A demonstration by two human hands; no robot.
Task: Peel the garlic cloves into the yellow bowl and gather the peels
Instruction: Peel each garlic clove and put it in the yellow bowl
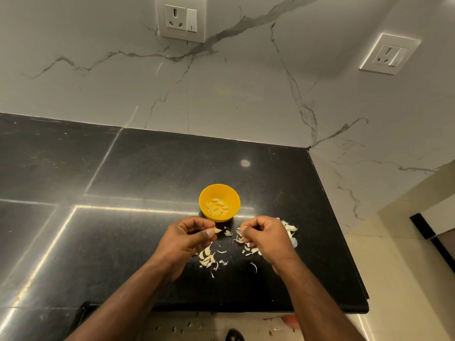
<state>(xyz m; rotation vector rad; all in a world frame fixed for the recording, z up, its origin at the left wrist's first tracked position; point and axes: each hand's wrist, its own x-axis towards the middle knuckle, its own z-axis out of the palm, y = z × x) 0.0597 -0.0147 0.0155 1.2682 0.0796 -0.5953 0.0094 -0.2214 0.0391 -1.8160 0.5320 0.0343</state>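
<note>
A small round yellow bowl (219, 202), smooth and plastic-looking, sits on the polished black stone counter (123, 168), which is flecked and glossy enough to throw back long streaks of light. Inside the bowl lies a little heap of pale, curved peeled cloves (217, 207). Just near of the bowl, the left hand (190, 238) has its fingers curled in, thumb and forefinger pinched together on one garlic clove (217, 230), whose pointed tip pokes out to the right. The right hand (264, 238) is curled too, its fingertips closed on a thin scrap of papery peel (240, 238). Between and beneath both hands, dry white peels (209, 258) lie scattered in flaky curls on the counter, with more unpeeled cloves (290, 227) beside the right hand's far right side. Behind the counter rises a white marble-patterned wall (246, 94) with grey veins, carrying two square socket plates (181, 18).
</note>
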